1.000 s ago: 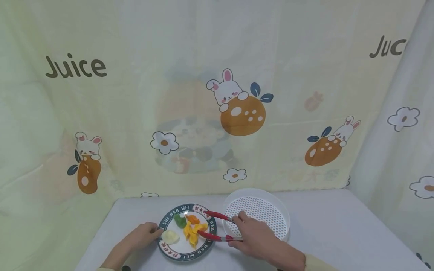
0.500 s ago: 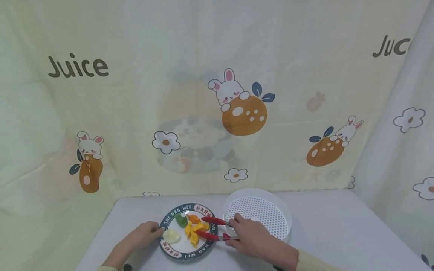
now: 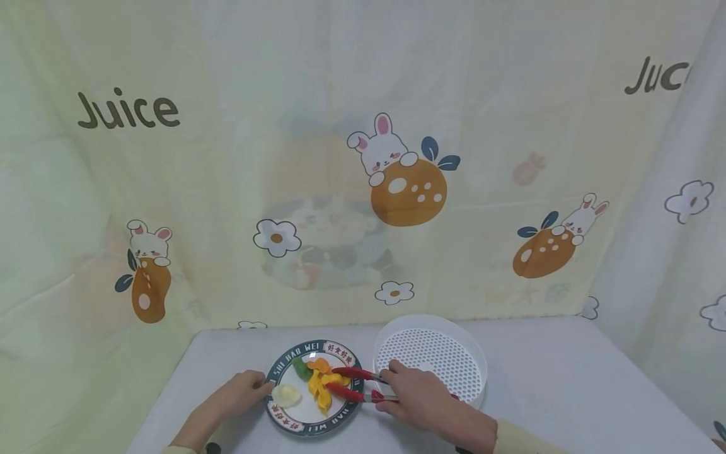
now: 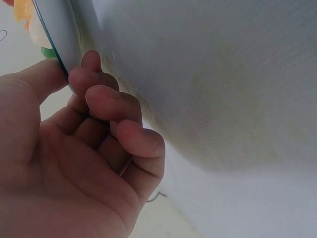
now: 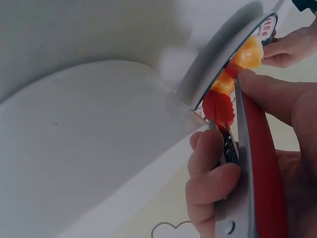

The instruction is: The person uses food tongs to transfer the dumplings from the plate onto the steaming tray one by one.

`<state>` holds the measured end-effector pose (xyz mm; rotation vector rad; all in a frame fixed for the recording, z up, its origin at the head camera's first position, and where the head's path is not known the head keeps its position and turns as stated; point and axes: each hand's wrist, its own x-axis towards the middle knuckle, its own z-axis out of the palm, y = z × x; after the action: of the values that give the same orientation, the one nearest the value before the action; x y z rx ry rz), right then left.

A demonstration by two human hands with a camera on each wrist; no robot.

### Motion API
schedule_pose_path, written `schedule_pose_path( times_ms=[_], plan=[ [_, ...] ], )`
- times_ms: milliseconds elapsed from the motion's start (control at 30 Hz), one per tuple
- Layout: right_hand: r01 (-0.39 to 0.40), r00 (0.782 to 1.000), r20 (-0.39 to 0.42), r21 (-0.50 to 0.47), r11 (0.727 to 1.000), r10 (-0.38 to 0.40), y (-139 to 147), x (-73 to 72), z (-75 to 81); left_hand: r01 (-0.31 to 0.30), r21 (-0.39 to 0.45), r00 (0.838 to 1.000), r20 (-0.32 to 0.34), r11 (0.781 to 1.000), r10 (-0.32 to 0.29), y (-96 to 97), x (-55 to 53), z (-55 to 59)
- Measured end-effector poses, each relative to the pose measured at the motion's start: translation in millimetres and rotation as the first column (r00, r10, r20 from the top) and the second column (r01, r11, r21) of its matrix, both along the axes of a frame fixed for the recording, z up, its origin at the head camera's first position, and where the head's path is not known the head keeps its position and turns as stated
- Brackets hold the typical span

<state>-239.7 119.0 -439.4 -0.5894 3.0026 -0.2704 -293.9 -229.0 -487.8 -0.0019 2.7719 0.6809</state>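
My left hand [image 3: 245, 391] pinches the left rim of a dark-rimmed plate [image 3: 303, 349] between thumb and fingers. On the plate lie dumpling-shaped pieces: a green one [image 3: 302, 369], an orange one [image 3: 320, 364], a pale one [image 3: 286, 396] and a cluster of yellow ones [image 3: 323, 400]. My right hand [image 3: 420, 394] grips metal tongs [image 5: 247, 163] with red tips and red on the handle. The tongs' tips reach over the plate's right side, one on each side of a yellow piece, which they partly hide.
A round white basket [image 3: 425, 353] with a perforated bottom stands right of the plate, partly behind my right hand. A white cloth [image 3: 539, 378] covers the table. A printed curtain [image 3: 329, 157] hangs behind it.
The tongs' two tips have drawn closer together, the upper one coming down and left over the yellow pieces. My left hand stays at the plate's rim.
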Motion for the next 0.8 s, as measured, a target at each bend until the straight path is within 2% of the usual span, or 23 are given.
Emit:
schedule_pose_path(
  times_ms=[800],
  plan=[
    [-0.001,1.000,-0.025,-0.016,1.000,0.001,9.1,5.1,-1.0,0.023,-0.003,1.000,-0.015,1.000,-0.023,0.4,1.4,-0.4]
  ],
)
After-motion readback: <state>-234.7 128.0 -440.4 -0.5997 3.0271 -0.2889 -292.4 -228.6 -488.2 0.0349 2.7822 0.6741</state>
